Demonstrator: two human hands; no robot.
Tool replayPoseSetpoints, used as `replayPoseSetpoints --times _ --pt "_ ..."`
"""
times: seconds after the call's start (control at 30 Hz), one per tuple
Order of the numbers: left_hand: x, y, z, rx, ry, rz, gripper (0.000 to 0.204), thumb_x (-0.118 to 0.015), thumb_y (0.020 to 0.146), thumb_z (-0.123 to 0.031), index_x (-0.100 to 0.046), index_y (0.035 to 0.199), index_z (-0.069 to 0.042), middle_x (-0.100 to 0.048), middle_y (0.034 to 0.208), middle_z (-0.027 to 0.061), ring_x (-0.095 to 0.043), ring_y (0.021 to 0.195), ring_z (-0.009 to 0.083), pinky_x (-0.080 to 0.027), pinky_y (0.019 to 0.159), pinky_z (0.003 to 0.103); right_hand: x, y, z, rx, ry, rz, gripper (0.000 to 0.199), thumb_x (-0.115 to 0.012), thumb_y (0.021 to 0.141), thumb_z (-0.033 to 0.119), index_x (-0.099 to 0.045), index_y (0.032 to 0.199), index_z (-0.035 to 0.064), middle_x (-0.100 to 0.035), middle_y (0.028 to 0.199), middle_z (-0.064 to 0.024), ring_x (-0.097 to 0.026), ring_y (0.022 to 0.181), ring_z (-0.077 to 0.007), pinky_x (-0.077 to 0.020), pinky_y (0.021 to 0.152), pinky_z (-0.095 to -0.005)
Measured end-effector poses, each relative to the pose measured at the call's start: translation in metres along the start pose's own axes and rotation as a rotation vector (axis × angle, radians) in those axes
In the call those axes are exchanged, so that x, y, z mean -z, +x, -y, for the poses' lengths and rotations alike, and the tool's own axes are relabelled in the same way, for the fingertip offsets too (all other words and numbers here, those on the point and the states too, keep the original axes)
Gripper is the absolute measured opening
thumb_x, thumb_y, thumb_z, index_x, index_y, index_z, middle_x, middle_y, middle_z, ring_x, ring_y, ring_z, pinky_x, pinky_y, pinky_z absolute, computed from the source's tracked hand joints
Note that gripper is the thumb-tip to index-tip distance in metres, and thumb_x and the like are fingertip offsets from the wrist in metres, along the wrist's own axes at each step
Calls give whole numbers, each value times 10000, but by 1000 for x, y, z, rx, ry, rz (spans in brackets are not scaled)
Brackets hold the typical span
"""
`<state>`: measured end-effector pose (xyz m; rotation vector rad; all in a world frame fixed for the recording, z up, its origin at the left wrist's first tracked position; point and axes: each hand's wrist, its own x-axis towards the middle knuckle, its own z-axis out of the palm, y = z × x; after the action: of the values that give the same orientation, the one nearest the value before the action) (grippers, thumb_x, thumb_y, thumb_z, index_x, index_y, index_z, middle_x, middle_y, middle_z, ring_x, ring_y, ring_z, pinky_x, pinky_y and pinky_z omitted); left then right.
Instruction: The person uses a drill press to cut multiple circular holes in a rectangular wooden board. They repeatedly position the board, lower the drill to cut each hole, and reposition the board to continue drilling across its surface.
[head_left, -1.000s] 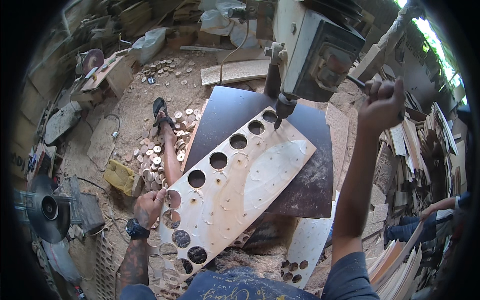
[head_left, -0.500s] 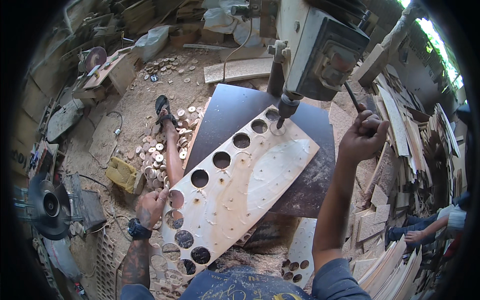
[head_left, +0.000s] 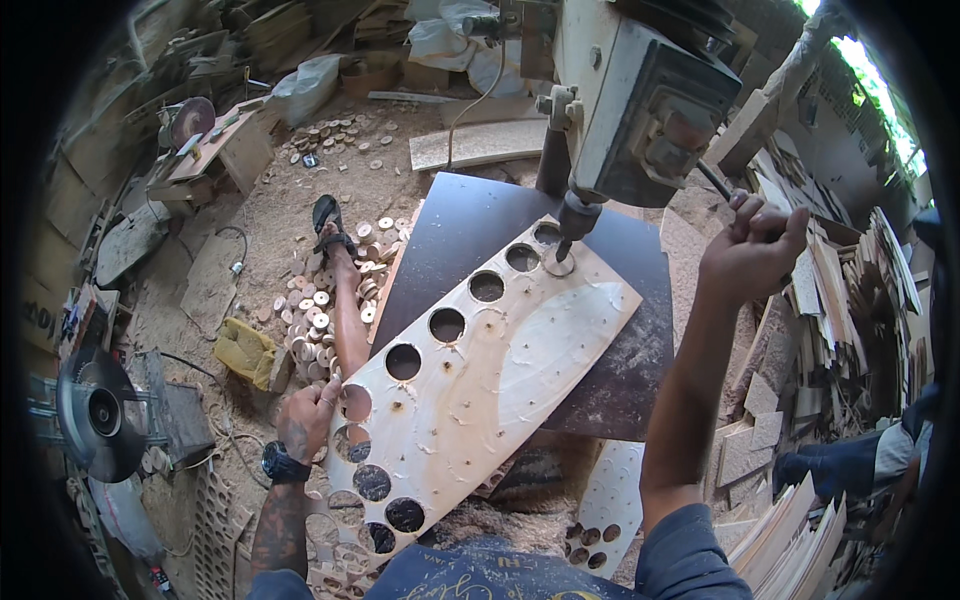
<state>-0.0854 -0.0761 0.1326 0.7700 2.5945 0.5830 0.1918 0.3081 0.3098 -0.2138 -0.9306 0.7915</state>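
A pale plywood board [head_left: 490,370] lies slantwise on the dark table of a drill press [head_left: 640,110], with a row of round holes along its far-left edge and more at its near end. My left hand [head_left: 308,412] pinches the board's left edge beside a hole. My right hand [head_left: 755,245], raised at the right, is closed around the press's feed lever [head_left: 714,181]. Under the chuck [head_left: 578,215], the drill's cutter meets the board next to the farthest holes, where a pale round disc [head_left: 559,262] shows. Blur hides the cutter's exact shape.
Cut wooden discs [head_left: 318,318] lie heaped beside my foot on the sawdust floor. A fan [head_left: 103,412] stands at the left. Plywood offcuts [head_left: 840,300] are stacked at the right, near another person's legs [head_left: 835,465]. A second holed board [head_left: 605,500] sits below the table.
My right hand has moved to the right and slightly up with the lever. The left hand keeps its hold on the board. At the far right, the other person has shifted.
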Motion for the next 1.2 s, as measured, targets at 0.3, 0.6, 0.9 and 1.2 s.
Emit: replayPoseSetpoints --times 0.3,0.6,0.9,1.2 --pt "10 -3 32 -46 -100 259 596 -569 932 -541 -646 783 31 -601 647 162 -598 626 275 -457 611 411 -82 134 -19 -284 -351 282 306 -627 919 316 -482 720 135 -348 605 43 -325 447 -79 -300 439 -263" --pt "1 12 4 -31 -79 48 586 -626 888 -558 -633 734 7 -630 676 173 -596 628 272 -449 614 422 -105 184 -76 -438 -549 229 300 -642 895 316 -516 782 68 -334 608 44 -309 439 -65 -262 391 -251" --pt "3 49 -27 -54 -33 68 599 -588 898 -585 -639 736 -10 -671 672 151 -661 672 293 -486 656 418 -98 173 -59 -430 -516 220 300 -618 914 283 -510 700 103 -386 592 26 -311 421 -70 -261 393 -255" --pt "4 83 -18 -189 20 55 583 -591 907 -562 -679 766 -3 -651 667 159 -637 652 290 -466 631 434 -90 129 -19 -292 -427 139 351 -599 926 275 -482 633 121 -400 562 12 -341 418 -83 -278 401 -274"
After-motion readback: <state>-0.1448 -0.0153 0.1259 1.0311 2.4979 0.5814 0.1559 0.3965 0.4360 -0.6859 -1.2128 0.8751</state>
